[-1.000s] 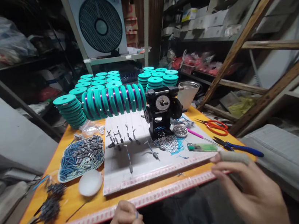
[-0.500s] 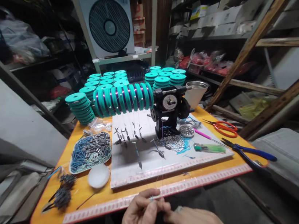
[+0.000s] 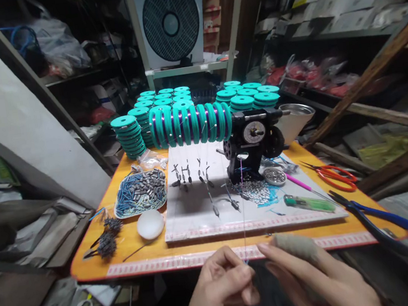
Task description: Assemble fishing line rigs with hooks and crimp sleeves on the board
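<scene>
My left hand (image 3: 225, 288) is closed in a pinch at the table's front edge. A thin fishing line (image 3: 243, 218) rises from its fingertips toward the black winding machine (image 3: 250, 137). Something small and bluish shows at the pinch, too small to name. To the right, my right hand (image 3: 321, 273) has its fingers stretched out and apart from the left, holding nothing visible; a wrap (image 3: 295, 245) covers one finger. A row of teal spools (image 3: 191, 124) sits on the machine's shaft. Beneath it, several small weighted line rigs (image 3: 214, 207) hang or lie over the white board (image 3: 198, 226).
A tray (image 3: 118, 215) of metal weights and blue tubes stands left, by a white round lid (image 3: 150, 224). On the right lie orange scissors (image 3: 337, 178), blue pliers (image 3: 381, 217), a green cutter (image 3: 308, 203) and a pink-handled tool (image 3: 298, 181). Teal spool stacks (image 3: 126, 135) stand behind.
My right hand has moved right, away from the left hand, and its fingers have straightened. The left hand keeps its pinch. The view has shifted, so the table appears farther right.
</scene>
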{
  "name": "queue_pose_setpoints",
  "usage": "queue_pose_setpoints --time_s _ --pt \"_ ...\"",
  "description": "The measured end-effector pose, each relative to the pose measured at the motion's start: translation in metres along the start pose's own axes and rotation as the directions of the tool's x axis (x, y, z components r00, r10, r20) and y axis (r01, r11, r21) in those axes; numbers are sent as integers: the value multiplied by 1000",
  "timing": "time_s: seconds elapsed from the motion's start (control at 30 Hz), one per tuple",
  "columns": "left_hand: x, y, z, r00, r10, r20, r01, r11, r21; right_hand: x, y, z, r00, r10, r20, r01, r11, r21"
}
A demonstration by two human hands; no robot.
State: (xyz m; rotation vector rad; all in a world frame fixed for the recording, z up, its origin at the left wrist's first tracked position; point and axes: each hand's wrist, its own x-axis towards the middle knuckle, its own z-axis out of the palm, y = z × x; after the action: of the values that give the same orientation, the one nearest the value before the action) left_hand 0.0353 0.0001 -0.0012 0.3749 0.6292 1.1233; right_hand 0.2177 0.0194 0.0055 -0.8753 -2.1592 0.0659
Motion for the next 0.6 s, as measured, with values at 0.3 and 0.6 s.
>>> queue_pose_setpoints --time_s 0.3,0.6 --pt "-19 21 -6 727 640 248 -383 78 920 59 3 9 981 -173 87 148 958 244" --pt "-15 37 -12 425 604 674 -419 -528 738 84 -10 27 952 -64 298 -43 939 341"
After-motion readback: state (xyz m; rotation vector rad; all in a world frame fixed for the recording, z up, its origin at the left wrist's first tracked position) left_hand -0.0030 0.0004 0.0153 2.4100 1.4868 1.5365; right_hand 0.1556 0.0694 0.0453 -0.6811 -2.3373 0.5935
